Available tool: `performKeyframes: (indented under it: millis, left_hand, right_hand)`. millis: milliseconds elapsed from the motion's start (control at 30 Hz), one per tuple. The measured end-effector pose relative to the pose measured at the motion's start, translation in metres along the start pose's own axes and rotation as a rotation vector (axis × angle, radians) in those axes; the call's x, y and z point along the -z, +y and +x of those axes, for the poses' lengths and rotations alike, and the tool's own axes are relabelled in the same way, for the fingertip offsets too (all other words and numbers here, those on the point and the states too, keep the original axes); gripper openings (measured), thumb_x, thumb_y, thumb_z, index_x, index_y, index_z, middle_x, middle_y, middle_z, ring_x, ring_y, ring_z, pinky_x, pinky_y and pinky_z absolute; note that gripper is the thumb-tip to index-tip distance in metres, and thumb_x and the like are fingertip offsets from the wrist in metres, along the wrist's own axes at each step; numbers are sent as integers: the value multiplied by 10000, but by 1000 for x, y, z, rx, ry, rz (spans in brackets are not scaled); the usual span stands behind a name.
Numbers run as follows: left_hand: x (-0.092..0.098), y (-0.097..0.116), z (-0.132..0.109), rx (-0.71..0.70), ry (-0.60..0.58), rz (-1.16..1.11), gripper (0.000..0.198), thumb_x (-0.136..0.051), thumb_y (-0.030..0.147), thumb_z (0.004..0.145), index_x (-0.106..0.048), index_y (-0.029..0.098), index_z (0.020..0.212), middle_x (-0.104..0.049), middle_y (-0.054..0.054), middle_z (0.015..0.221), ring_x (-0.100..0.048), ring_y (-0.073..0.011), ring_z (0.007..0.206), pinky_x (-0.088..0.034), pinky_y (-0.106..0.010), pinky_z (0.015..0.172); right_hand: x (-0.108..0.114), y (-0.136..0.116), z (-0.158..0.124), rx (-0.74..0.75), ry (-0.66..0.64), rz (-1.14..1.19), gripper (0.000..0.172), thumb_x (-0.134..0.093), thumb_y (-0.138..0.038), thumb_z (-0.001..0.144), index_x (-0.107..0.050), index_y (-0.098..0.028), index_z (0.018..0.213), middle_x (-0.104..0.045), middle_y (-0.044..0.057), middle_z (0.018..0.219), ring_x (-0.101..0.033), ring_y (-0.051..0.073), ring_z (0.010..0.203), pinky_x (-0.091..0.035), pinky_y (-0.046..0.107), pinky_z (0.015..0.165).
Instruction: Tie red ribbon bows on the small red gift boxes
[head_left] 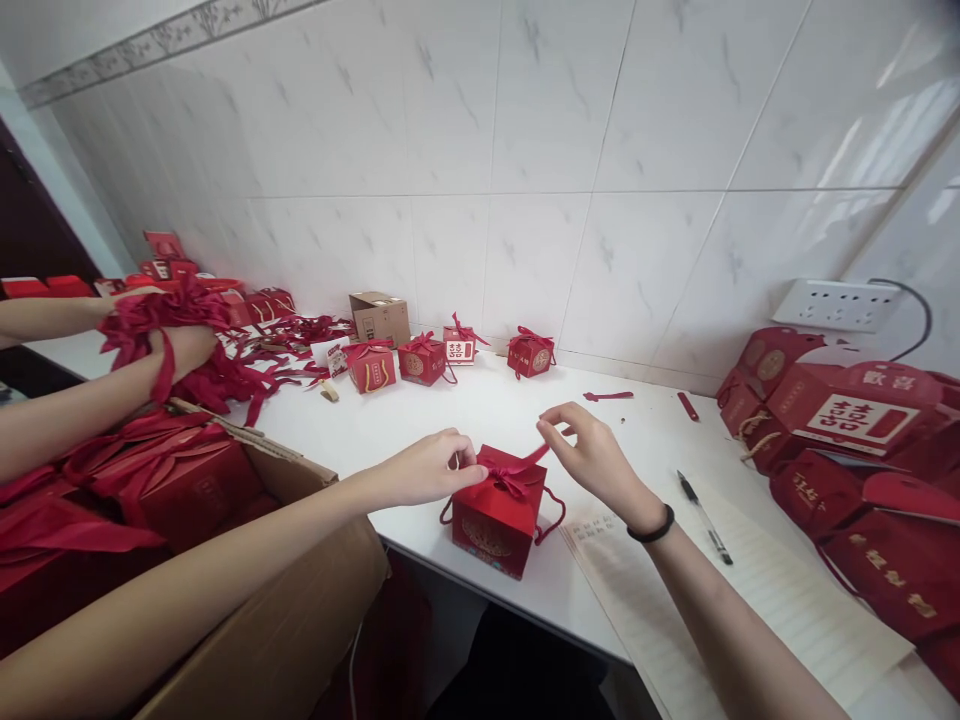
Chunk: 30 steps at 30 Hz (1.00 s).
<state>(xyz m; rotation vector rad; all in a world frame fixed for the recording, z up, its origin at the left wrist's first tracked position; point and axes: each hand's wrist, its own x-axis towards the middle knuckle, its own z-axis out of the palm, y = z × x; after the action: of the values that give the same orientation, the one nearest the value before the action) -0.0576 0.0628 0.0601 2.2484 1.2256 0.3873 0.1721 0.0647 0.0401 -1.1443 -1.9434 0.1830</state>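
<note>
In front of me a red gift box (491,535) with gold print and cord handles stands upright near the table's front edge. A red ribbon (512,483) is tied in a bow on its top. My left hand (433,468) is closed at the box's upper left corner, its fingertips pinched by the ribbon's left side. Hovering above the box's right side, my right hand (589,450), with a black band at the wrist, pinches the ribbon's other end and draws it taut up to the right.
A co-worker's hands (184,350) hold a bunch of red ribbons at left. A cardboard carton (315,590) of red boxes stands below. Small red boxes (422,358) line the wall. A pen (703,515) lies on paper (660,590), beside piled red boxes (862,420).
</note>
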Motion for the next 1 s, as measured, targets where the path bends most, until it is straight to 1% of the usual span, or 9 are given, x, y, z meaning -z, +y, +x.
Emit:
performKeyframes:
  millis: [100, 200, 433, 500, 667, 800, 900, 933, 1000]
  left_hand:
    - [-3, 0, 0, -43, -19, -7, 316, -444, 474, 820, -508, 180, 725, -561, -8, 760, -508, -147, 681, -369, -252, 608]
    - [-5, -3, 2, -21, -44, -37, 301, -459, 464, 815, -490, 179, 723, -557, 7, 709, -492, -132, 631, -348, -238, 562]
    - [-7, -9, 5, 13, -102, -98, 292, -533, 466, 768, -518, 175, 760, -588, 5, 742, -511, -127, 639, -351, -225, 538]
    - [-7, -8, 6, 12, -103, -100, 292, -533, 466, 766, -514, 175, 751, -582, 7, 732, -505, -126, 631, -343, -225, 526]
    - [-7, -6, 6, -10, -96, -114, 255, -539, 432, 769, -511, 179, 765, -570, 8, 739, -498, -122, 624, -351, -231, 535]
    - [-6, -6, 5, -93, -34, -87, 239, -574, 361, 756, -515, 188, 910, -543, -33, 991, -532, -160, 869, -418, -266, 725]
    - [-5, -6, 5, -151, -42, -65, 290, -557, 344, 778, -503, 207, 1027, -488, -52, 1111, -505, -175, 986, -414, -294, 824]
    - [-4, -6, 5, -171, -57, -54, 295, -545, 341, 789, -503, 210, 1050, -485, -56, 1124, -501, -177, 999, -411, -299, 838]
    - [-4, -6, 6, -217, -78, -27, 286, -526, 327, 807, -513, 205, 1066, -491, -64, 1134, -496, -180, 1018, -405, -303, 859]
  right_hand:
    - [-8, -19, 15, 110, -161, -87, 165, -512, -260, 864, -606, -173, 761, -607, 83, 861, -564, 218, 860, -458, 362, 775]
    - [-16, -34, 29, 119, -392, -175, 162, -575, -256, 823, -642, -162, 709, -616, 95, 842, -570, 223, 819, -458, 339, 736]
    - [-17, -35, 46, -178, -831, -53, 90, -586, -201, 740, -657, -146, 743, -649, 39, 757, -549, 136, 632, -388, 218, 536]
    - [-16, -31, 42, -216, -826, 25, 112, -540, -197, 749, -632, -140, 724, -651, 31, 743, -550, 128, 637, -385, 212, 547]
    - [-16, -21, 24, -342, -587, 130, 107, -507, -214, 757, -580, -146, 718, -641, 24, 761, -555, 127, 662, -390, 213, 566]
    - [-10, -16, 11, -395, -517, 143, 144, -509, -283, 798, -547, -157, 739, -627, 27, 768, -558, 134, 676, -402, 227, 585]
    - [0, -10, 4, -404, -412, 95, 272, -483, -430, 843, -549, -166, 836, -633, 50, 871, -582, 155, 771, -422, 245, 652]
    - [5, -7, 2, -437, -404, 55, 334, -459, -488, 850, -549, -166, 837, -634, 59, 873, -588, 163, 771, -422, 255, 655]
    - [13, -2, -1, -545, -502, -2, 443, -403, -570, 852, -548, -157, 781, -633, 71, 802, -593, 171, 686, -414, 273, 616]
